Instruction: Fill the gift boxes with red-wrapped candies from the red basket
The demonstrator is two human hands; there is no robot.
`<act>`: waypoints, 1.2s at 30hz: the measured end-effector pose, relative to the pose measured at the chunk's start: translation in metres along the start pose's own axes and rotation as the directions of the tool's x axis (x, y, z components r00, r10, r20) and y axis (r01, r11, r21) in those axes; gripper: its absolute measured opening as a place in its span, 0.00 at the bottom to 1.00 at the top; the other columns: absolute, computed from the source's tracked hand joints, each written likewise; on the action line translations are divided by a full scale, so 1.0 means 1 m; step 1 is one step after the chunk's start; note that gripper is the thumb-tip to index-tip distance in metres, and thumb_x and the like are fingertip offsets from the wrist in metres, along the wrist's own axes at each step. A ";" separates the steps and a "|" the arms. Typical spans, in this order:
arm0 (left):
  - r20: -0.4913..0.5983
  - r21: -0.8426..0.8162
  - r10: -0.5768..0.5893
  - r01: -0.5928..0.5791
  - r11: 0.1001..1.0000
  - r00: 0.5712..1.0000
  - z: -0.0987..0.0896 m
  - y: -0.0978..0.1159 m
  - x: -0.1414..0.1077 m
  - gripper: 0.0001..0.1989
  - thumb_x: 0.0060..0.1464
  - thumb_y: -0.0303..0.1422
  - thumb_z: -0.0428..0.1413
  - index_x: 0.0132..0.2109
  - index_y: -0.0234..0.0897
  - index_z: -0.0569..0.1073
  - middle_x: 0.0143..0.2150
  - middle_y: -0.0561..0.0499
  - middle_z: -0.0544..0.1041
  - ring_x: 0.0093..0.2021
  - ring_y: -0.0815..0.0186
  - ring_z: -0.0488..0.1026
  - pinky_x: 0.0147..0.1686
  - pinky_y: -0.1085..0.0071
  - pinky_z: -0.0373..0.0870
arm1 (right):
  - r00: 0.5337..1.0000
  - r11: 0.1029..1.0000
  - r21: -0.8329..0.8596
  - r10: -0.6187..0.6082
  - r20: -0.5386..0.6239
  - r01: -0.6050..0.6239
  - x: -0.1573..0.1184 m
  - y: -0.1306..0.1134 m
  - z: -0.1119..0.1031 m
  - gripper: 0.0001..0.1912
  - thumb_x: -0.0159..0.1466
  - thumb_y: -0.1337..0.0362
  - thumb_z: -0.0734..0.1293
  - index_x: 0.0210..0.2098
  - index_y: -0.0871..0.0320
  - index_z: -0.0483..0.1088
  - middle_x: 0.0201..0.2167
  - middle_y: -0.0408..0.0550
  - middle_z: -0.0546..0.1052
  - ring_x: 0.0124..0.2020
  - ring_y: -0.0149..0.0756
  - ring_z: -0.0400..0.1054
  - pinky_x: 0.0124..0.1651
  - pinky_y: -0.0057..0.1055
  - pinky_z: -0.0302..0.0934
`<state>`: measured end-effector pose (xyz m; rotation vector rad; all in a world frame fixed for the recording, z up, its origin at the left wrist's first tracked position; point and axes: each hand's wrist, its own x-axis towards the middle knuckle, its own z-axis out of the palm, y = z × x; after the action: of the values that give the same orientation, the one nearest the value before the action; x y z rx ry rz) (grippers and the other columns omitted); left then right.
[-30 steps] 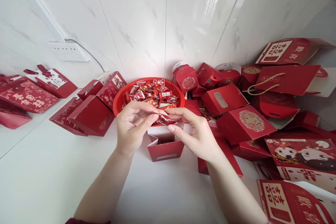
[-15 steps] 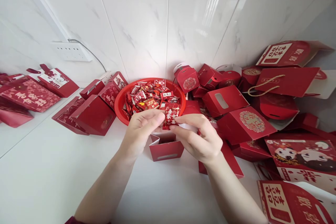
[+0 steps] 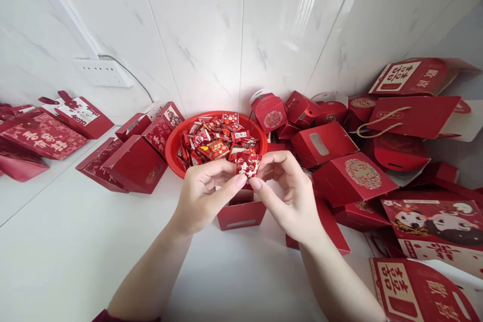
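Note:
Between the fingertips of both hands is a small red wrapped candy (image 3: 248,163) with pale lettering. My left hand (image 3: 206,192) grips its left side, thumb in front. On the right side my right hand (image 3: 290,193) pinches it with thumb and forefinger. Just below and behind the candy stands an open red gift box (image 3: 241,217), partly covered by my hands; what lies inside is hard to make out. Beyond it, a round red basket (image 3: 174,137) holds a heap of red wrapped candies (image 3: 217,141).
Red gift boxes (image 3: 324,143) are piled on the right, some with printed pictures, one bag with a rope handle (image 3: 381,123). More red boxes (image 3: 136,163) stand left of the basket. A power strip (image 3: 102,73) with a cable is on the tiled wall behind the white table (image 3: 94,246).
The candy has been turned and tilted between the fingers. Both thumbs have come together at its lower edge, and the right fingers have curled more behind it.

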<state>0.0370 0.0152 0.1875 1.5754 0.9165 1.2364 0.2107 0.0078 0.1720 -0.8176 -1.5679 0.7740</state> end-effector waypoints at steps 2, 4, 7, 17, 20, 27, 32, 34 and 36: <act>0.016 0.031 0.016 -0.016 0.999 1.000 0.001 0.001 -0.001 0.06 0.58 0.35 0.60 0.36 0.38 0.80 0.34 0.48 0.81 0.34 0.60 0.79 0.34 0.68 0.78 | 0.999 0.999 0.019 0.031 0.033 -0.032 0.000 0.000 0.001 0.06 0.67 0.61 0.66 0.42 0.54 0.65 0.35 0.45 0.73 0.34 0.33 0.69 0.38 0.31 0.69; 0.019 0.085 0.033 -0.035 0.996 0.999 0.001 0.001 -0.002 0.05 0.58 0.34 0.60 0.37 0.38 0.79 0.34 0.48 0.81 0.34 0.60 0.79 0.35 0.67 0.78 | 0.998 0.999 0.027 0.033 0.054 -0.034 0.001 0.001 0.001 0.04 0.67 0.63 0.66 0.40 0.54 0.66 0.33 0.44 0.72 0.32 0.32 0.68 0.38 0.31 0.68; 0.011 0.155 0.053 -0.054 0.986 0.999 0.001 0.001 -0.002 0.05 0.59 0.34 0.59 0.36 0.37 0.78 0.32 0.49 0.80 0.32 0.62 0.78 0.35 0.68 0.78 | 0.999 0.998 0.065 0.010 0.042 -0.013 0.001 0.003 0.001 0.03 0.66 0.66 0.66 0.40 0.55 0.67 0.32 0.42 0.71 0.31 0.31 0.66 0.37 0.30 0.66; 0.141 0.399 0.018 -0.073 0.914 0.990 -0.011 0.004 0.003 0.09 0.57 0.34 0.60 0.46 0.42 0.77 0.41 0.50 0.82 0.42 0.62 0.79 0.37 0.73 0.76 | 0.984 0.988 -0.126 -0.068 0.162 0.089 0.008 0.005 -0.016 0.02 0.67 0.66 0.67 0.40 0.55 0.72 0.37 0.45 0.75 0.36 0.33 0.69 0.37 0.29 0.66; 0.224 0.504 -0.058 -0.065 0.861 0.973 -0.021 0.003 0.009 0.15 0.58 0.34 0.59 0.52 0.45 0.73 0.51 0.50 0.79 0.51 0.59 0.76 0.39 0.73 0.75 | 0.979 0.965 -0.232 -0.080 0.187 0.123 0.009 0.005 -0.025 0.05 0.68 0.68 0.66 0.42 0.55 0.73 0.39 0.45 0.77 0.38 0.32 0.71 0.35 0.26 0.66; 0.522 0.652 -0.268 -0.177 0.737 0.810 -0.039 -0.005 0.018 0.11 0.57 0.32 0.57 0.47 0.46 0.78 0.52 0.52 0.77 0.54 0.57 0.73 0.49 0.68 0.71 | 0.968 0.937 -0.313 -0.080 0.236 0.154 0.007 0.004 -0.041 0.09 0.68 0.71 0.65 0.47 0.55 0.72 0.42 0.44 0.79 0.42 0.33 0.75 0.44 0.27 0.69; 0.558 0.688 -0.279 -0.247 0.683 0.782 -0.033 -0.004 0.011 0.17 0.55 0.35 0.60 0.53 0.53 0.76 0.53 0.56 0.77 0.55 0.57 0.73 0.50 0.69 0.69 | 0.917 0.921 -0.210 -0.258 0.303 0.328 0.004 -0.008 -0.048 0.10 0.66 0.74 0.66 0.44 0.56 0.73 0.45 0.48 0.78 0.47 0.38 0.73 0.50 0.35 0.69; 0.559 0.690 -0.268 -0.260 0.676 0.784 -0.030 -0.001 0.007 0.20 0.57 0.39 0.59 0.57 0.55 0.73 0.56 0.56 0.75 0.54 0.58 0.74 0.51 0.69 0.69 | 0.885 0.877 -0.199 -0.381 0.268 0.437 0.003 -0.013 -0.050 0.09 0.64 0.75 0.67 0.41 0.56 0.73 0.47 0.50 0.77 0.48 0.41 0.72 0.50 0.39 0.68; 0.574 0.675 -0.252 -0.275 0.685 0.779 -0.027 0.002 0.006 0.25 0.59 0.41 0.59 0.62 0.58 0.67 0.60 0.57 0.73 0.54 0.58 0.74 0.50 0.69 0.69 | 0.849 0.820 -0.223 -0.493 0.191 0.527 0.002 -0.015 -0.050 0.09 0.62 0.75 0.68 0.39 0.55 0.74 0.49 0.52 0.76 0.48 0.43 0.72 0.49 0.41 0.68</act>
<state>0.0118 0.0255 0.1931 2.4300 0.9827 0.1956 0.2589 0.0037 0.1928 -0.4957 -1.9214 0.2217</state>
